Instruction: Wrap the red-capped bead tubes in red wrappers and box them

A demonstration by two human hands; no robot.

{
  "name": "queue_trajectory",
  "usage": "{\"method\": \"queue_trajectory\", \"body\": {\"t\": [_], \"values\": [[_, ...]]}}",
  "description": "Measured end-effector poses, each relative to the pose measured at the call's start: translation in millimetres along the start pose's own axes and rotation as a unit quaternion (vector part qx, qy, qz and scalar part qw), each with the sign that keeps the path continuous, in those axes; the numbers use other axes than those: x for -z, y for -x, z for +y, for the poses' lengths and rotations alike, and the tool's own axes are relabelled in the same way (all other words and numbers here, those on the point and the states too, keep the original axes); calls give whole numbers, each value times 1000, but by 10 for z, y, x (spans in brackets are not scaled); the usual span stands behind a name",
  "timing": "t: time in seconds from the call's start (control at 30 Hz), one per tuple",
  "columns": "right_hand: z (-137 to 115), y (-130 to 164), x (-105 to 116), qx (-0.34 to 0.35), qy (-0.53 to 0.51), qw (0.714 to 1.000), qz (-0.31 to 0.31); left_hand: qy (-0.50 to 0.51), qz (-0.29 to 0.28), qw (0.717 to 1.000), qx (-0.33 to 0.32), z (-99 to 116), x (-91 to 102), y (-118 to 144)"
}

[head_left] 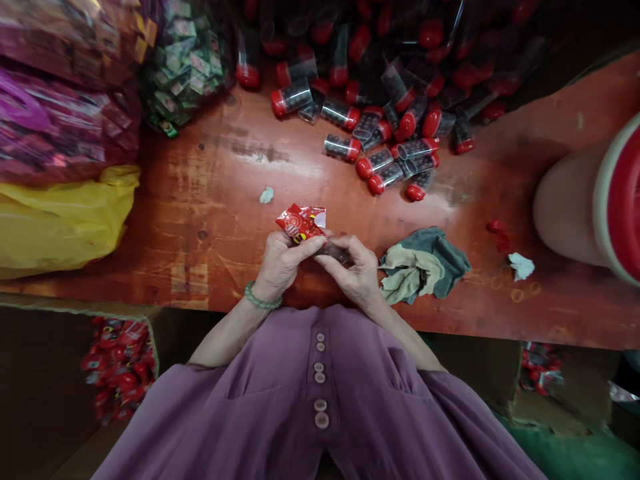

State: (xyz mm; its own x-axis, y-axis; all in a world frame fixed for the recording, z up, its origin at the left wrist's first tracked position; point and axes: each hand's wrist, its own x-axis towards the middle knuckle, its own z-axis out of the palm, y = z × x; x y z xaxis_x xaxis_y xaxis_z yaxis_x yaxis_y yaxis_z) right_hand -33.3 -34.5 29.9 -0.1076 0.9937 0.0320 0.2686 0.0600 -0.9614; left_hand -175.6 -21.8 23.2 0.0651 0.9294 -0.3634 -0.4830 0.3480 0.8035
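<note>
The left hand (281,261) pinches a red printed wrapper (301,222) between thumb and fingers, holding it up just above the near edge of the red wooden table (210,200). The right hand (355,270) is closed around a small clear vial (336,251) of dark beads, touching the wrapper's lower corner; most of the vial is hidden by the fingers. The step in hand looks like sleeving the vial into the wrapper. The next move probably calls for the wrapper's mouth to be held open and the vial lined up with it. Farther back on the table lies a heap of red-capped vials (385,143), and to the right of the hands a crumpled cloth (425,263)
</note>
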Motion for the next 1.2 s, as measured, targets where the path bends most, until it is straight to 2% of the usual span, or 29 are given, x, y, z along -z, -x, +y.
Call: {"method": "queue_trajectory", "body": {"t": [0.1,0.23,0.43,0.7,0.8,0.9,0.97,1.03,1.2], "values": [[5,-4,22,-7,-16,1000,-17,11,3,1000,-2,12,-23,-12],[6,-12,28,24,22,999,-11,15,-3,1000,-3,-12,-23,-14],[5,-7,-5,-20,-17,1000,-5,66,-13,998,-3,-24,-24,54],[38,69,2,62,88,994,2,51,7,999,12,-54,-8,73],[32,83,11,7,35,999,-6,54,6,998,18,-69,-6,73],[36,100,24,-57,-75,994,-57,49,19,999,13,-48,-4,84],[47,115,33,-65,-100,988,-94,50,34,998,4,-23,-2,89],[52,126,41,-52,-76,991,-101,57,40,998,4,-5,-5,89],[7,116,47,30,48,997,-53,82,38,996,4,-22,-31,66]]}}
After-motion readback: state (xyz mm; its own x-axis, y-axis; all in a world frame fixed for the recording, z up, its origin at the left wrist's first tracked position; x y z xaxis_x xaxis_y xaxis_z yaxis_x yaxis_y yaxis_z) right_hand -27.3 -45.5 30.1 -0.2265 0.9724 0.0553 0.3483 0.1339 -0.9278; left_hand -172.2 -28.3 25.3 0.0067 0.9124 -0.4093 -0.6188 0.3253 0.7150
